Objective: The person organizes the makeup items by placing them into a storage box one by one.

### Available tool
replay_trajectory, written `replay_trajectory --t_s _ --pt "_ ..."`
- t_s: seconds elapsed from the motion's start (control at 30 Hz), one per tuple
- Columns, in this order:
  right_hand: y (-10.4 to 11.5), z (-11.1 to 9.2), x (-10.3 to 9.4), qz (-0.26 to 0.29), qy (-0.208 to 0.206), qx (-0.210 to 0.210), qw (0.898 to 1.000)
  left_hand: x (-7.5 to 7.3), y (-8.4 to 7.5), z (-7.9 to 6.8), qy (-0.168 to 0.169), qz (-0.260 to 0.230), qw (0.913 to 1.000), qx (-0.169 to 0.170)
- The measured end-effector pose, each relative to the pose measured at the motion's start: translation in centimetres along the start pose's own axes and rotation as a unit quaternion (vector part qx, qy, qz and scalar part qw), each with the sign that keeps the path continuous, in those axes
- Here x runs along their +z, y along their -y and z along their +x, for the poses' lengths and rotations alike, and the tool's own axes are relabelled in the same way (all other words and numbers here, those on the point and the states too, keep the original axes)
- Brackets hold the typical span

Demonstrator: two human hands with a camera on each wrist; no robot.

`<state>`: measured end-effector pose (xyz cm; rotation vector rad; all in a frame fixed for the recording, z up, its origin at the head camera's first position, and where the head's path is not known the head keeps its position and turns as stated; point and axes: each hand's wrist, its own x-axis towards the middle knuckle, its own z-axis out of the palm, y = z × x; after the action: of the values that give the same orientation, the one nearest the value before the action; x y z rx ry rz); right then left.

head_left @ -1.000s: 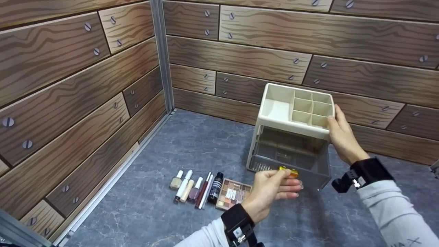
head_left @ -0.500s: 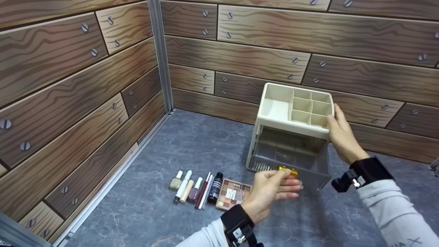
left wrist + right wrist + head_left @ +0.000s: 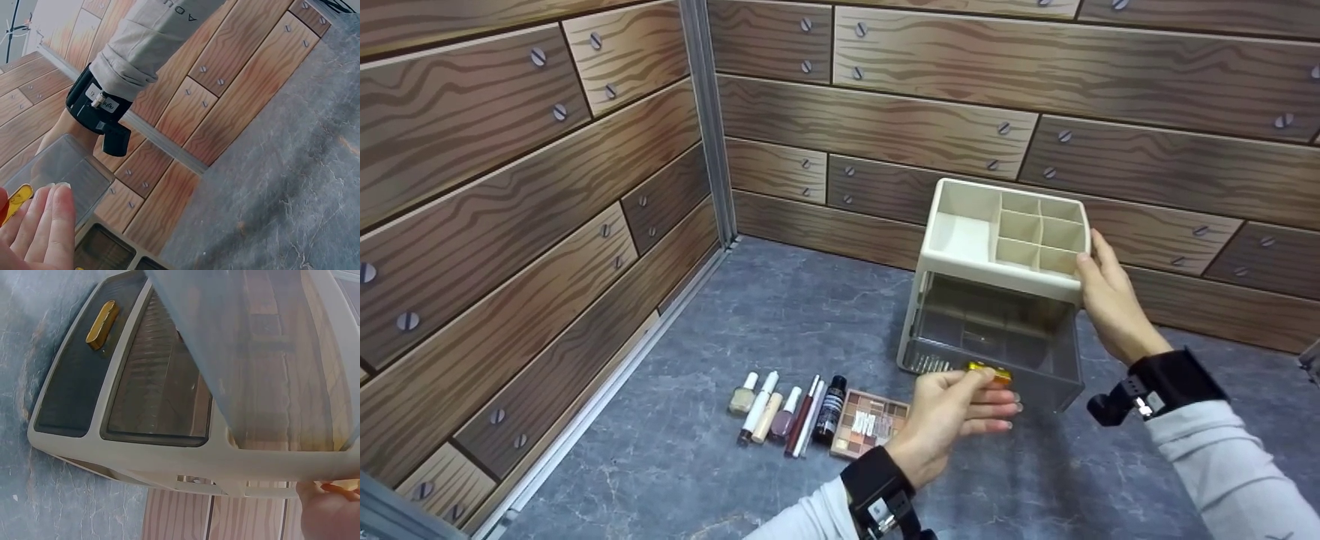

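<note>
A cream desktop organizer (image 3: pixel 1001 274) with smoky see-through drawers stands on the right of the grey marbled surface. Its top drawer (image 3: pixel 1057 375) is pulled out and sticks out toward me. My left hand (image 3: pixel 949 416) pinches that drawer's gold handle (image 3: pixel 991 372) between thumb and index finger, the other fingers stretched out. My right hand (image 3: pixel 1117 307) grips the organizer's right side near the top, fingers behind and thumb at the front edge. In the right wrist view two lower drawers are closed, and a gold handle (image 3: pixel 103 324) shows on the lowest drawer (image 3: pixel 73 382).
To the left lies a row of cosmetics: nail polish bottles (image 3: pixel 742 399), slim tubes, a dark red pencil (image 3: pixel 802 420), a black bottle (image 3: pixel 831 412) and an eyeshadow palette (image 3: pixel 870 424). Wood-patterned walls (image 3: pixel 885 112) close off the back and left.
</note>
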<state>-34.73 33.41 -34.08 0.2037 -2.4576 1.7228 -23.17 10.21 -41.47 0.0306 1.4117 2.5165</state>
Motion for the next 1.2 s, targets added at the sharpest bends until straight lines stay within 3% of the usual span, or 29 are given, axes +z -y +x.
replay_trajectory --t_s 0.37,0.5,0.7,0.93,1.2 --pt "0.5 -1.8 0.3 0.001 0.003 -0.003 1.0 -0.6 -0.4 -0.3 0.007 -0.005 0.9999 0.009" --pt "1.1 -3.1 0.3 -0.028 0.001 -0.003 1.0 -1.1 -0.5 -0.5 0.009 -0.002 0.9999 0.012" --pt "1.6 -5.9 0.4 -0.051 -0.033 -0.028 0.998 -1.9 -0.9 -0.8 0.011 0.006 0.9998 0.018" --pt "1.6 -9.4 1.4 0.009 -0.068 -0.083 0.994 -3.6 -1.3 -1.1 0.011 0.018 0.9993 0.032" --pt "2.4 -13.1 3.0 0.113 -0.045 -0.131 0.984 -6.1 -1.6 -1.2 0.017 0.053 0.9973 0.048"
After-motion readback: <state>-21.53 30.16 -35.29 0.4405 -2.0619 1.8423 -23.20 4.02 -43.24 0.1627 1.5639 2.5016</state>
